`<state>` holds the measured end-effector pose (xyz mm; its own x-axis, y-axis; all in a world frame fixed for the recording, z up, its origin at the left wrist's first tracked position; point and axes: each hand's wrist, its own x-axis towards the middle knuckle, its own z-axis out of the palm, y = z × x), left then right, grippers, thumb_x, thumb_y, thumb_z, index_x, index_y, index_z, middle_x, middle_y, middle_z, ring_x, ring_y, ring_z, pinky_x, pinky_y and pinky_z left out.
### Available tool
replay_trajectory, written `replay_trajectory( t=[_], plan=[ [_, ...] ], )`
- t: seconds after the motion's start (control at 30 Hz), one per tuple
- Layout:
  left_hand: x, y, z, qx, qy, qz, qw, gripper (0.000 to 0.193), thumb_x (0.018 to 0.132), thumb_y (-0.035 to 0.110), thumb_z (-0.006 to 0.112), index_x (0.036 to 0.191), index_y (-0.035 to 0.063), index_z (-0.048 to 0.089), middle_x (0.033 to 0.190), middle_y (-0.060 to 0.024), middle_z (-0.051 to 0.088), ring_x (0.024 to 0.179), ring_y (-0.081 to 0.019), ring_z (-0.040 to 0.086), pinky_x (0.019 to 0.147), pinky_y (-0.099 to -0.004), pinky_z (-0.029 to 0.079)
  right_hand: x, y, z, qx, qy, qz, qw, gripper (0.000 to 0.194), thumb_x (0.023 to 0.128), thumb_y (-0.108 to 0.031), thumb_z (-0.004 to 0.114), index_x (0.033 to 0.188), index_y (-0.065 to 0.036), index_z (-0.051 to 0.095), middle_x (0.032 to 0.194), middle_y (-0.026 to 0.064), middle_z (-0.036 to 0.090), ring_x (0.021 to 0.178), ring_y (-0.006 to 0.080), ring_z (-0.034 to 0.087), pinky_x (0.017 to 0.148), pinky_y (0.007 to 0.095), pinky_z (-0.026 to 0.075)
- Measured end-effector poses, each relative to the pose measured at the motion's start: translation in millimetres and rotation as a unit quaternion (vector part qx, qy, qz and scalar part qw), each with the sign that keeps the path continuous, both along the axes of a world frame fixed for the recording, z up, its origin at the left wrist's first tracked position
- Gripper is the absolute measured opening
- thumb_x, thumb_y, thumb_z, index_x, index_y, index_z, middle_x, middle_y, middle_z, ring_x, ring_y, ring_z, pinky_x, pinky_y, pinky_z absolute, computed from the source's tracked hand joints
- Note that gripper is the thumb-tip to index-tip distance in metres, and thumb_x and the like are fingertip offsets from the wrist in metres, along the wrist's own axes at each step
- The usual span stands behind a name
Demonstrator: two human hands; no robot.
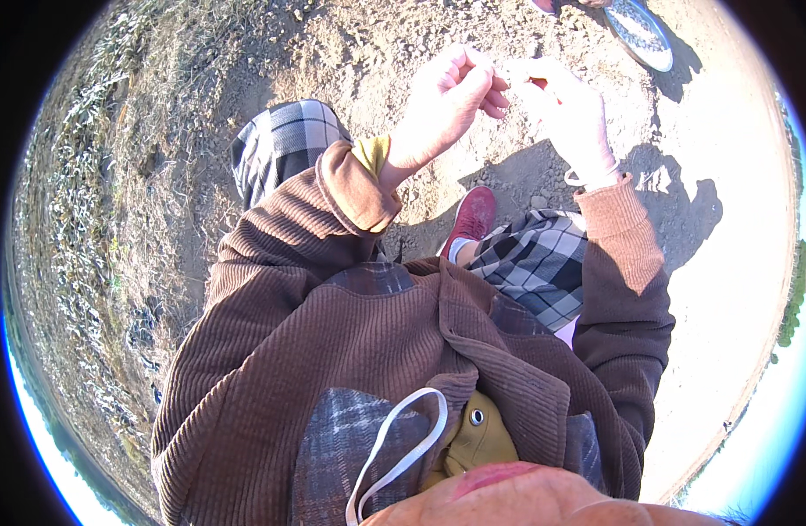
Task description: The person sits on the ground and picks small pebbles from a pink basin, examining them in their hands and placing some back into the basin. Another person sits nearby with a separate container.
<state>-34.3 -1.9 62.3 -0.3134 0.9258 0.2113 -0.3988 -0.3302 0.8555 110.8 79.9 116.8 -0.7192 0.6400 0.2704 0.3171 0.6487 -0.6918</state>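
Observation:
Both hands are raised over dry, cloddy soil (350, 72), their fingertips close together. My left hand (446, 98) has its thumb brought against curled fingers, and I cannot tell whether something small is pinched there. Strong sunlight washes out my right hand (571, 108), whose thumb and fingers point towards the left one. A small reddish patch shows between the fingers of the right hand; what it is stays unclear. A pale band (574, 177) circles the right wrist. Brown corduroy sleeves with turned-back cuffs cover both arms.
At the upper right, a round metal pan (640, 33) holds pale bits, with part of another person's hand (595, 2) at its edge. My red shoe (475, 214) and checked trouser legs (291, 144) are below my hands. Dry plants (94, 197) cover the left side.

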Motion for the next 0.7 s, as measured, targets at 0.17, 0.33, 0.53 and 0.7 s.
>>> replay_trajectory(
  t=[0.17,0.33,0.53,0.7],
  plan=[
    [-4.6,-4.8,0.5,-0.027,0.001,-0.073,0.997,0.017,0.095,0.015,0.045,0.098,-0.0003,0.053,0.088,-0.0109,0.062,0.074,-0.0174,0.062,0.069,-0.0297,0.053,4.4,2.4,0.3,-0.044,0.016,0.002,0.999,0.021,0.085,-0.016,0.063,0.106,-0.011,0.064,0.082,-0.0001,0.065,0.066,0.0042,0.054,0.058,0.0194,0.045],
    [-4.7,-4.0,-5.3,-0.037,-0.103,-0.158,0.981,0.018,0.095,0.013,0.043,0.099,0.0003,0.055,0.090,-0.0103,0.061,0.077,-0.0174,0.062,0.070,-0.0292,0.052,6.1,3.5,1.1,-0.069,0.017,-0.005,0.997,0.022,0.084,-0.015,0.064,0.106,-0.011,0.065,0.084,0.0012,0.066,0.072,0.0055,0.058,0.064,0.0202,0.047],
    [-4.7,1.2,-9.6,-0.042,-0.171,-0.202,0.963,0.021,0.096,0.017,0.043,0.103,0.0017,0.057,0.089,-0.0094,0.061,0.079,-0.0154,0.060,0.070,-0.0279,0.051,6.6,7.6,-4.0,-0.043,0.010,0.025,0.999,0.020,0.084,-0.014,0.062,0.104,-0.011,0.065,0.084,0.0009,0.065,0.073,0.0061,0.058,0.065,0.0205,0.047],
    [-2.8,-0.7,-9.7,-0.039,-0.132,-0.150,0.979,0.017,0.095,0.015,0.047,0.099,0.0023,0.059,0.087,-0.0069,0.061,0.076,-0.0131,0.061,0.068,-0.0254,0.050,2.5,4.7,0.8,-0.014,-0.016,0.062,0.998,0.020,0.085,-0.015,0.061,0.104,-0.011,0.065,0.085,0.0019,0.065,0.075,0.0085,0.059,0.069,0.0217,0.048]
  ],
)
